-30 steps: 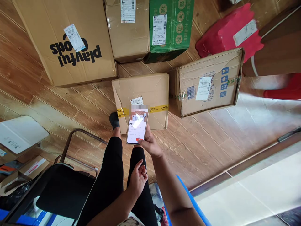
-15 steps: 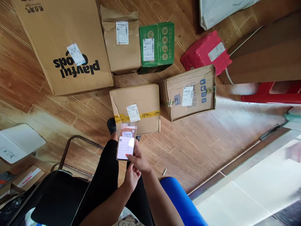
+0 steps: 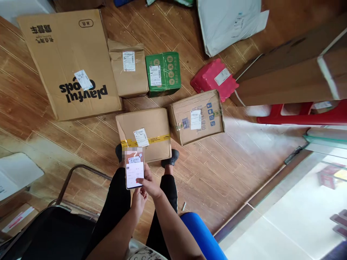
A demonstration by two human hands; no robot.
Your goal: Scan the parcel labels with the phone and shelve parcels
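My right hand (image 3: 149, 184) grips a phone (image 3: 135, 173) upright over my feet, its thumb on the lower part of the lit screen. The screen shows a parcel label above a white panel with a red button. Just below the phone, my left hand (image 3: 139, 200) is loosely curled, partly behind the right one, with nothing visible in its fingers. Beyond the phone lies a cardboard box (image 3: 159, 121) with yellow tape and a white shipping label (image 3: 141, 137). To its right sits a box with blue printing (image 3: 179, 124).
Farther out are a large carton (image 3: 78, 43), a smaller brown box (image 3: 130, 83), a green box (image 3: 165, 90), a red parcel (image 3: 206, 81) and a white package (image 3: 227, 21). A black chair (image 3: 51, 231) stands left, a blue cylinder (image 3: 200, 231) right. A glass-edged doorway (image 3: 295, 153) borders the floor.
My view has shifted, so more of the far floor and my right foot show. The phone stays in my right hand, thumb still on the screen.
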